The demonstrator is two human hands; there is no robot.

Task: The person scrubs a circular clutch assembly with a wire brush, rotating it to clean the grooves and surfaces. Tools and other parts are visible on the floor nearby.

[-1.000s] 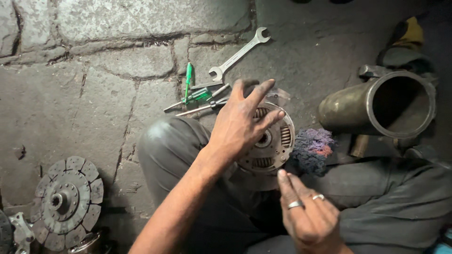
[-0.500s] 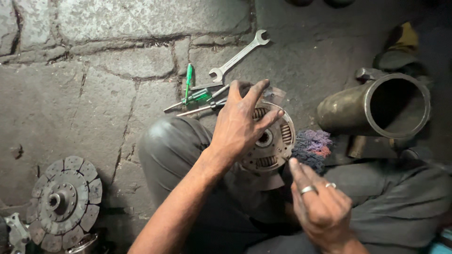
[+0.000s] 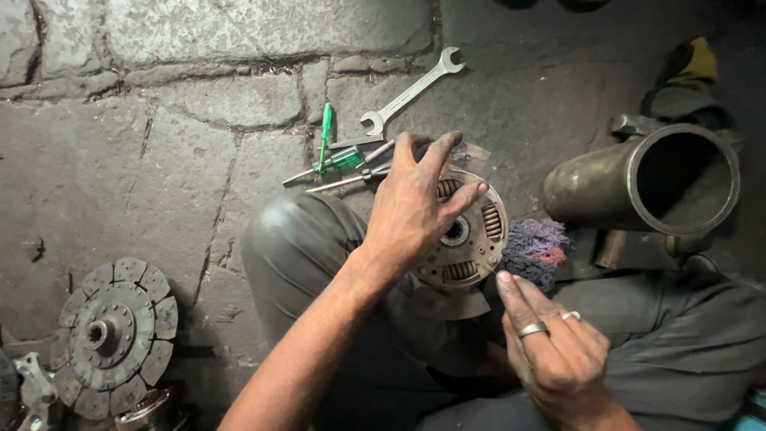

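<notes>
- Grey trouser cloth filled the bottom of the frame, where the right hand (image 3: 558,351) hovered at lower right, two rings on its fingers (image 3: 533,329), the fingers loosely extended and gripping nothing, the forefinger tip just beside the lower rim of the clutch disc (image 3: 467,239).
- The clutch disc rested on the person's knee (image 3: 295,239) at centre frame, its coil springs and hub showing between the fingers.
- The left hand (image 3: 415,211) lay spread over the disc's face, fingers open and pressed flat on it, steadying it rather than closing round it.
- A purple and blue rag (image 3: 536,249) lay just right of the disc, touching its edge.
- At lower left, on the stone floor (image 3: 144,144), lay a second clutch disc (image 3: 112,335) with segmented friction pads, well apart from the hands.
- Just beyond the left hand lay green-handled screwdrivers (image 3: 339,157) and a thin rod.
- A brass-coloured metal pipe (image 3: 638,179) lay on its side at right, its mouth open toward the lower right.
- Farthest, at upper centre, lay an open-ended spanner (image 3: 411,92), slanted.
</notes>
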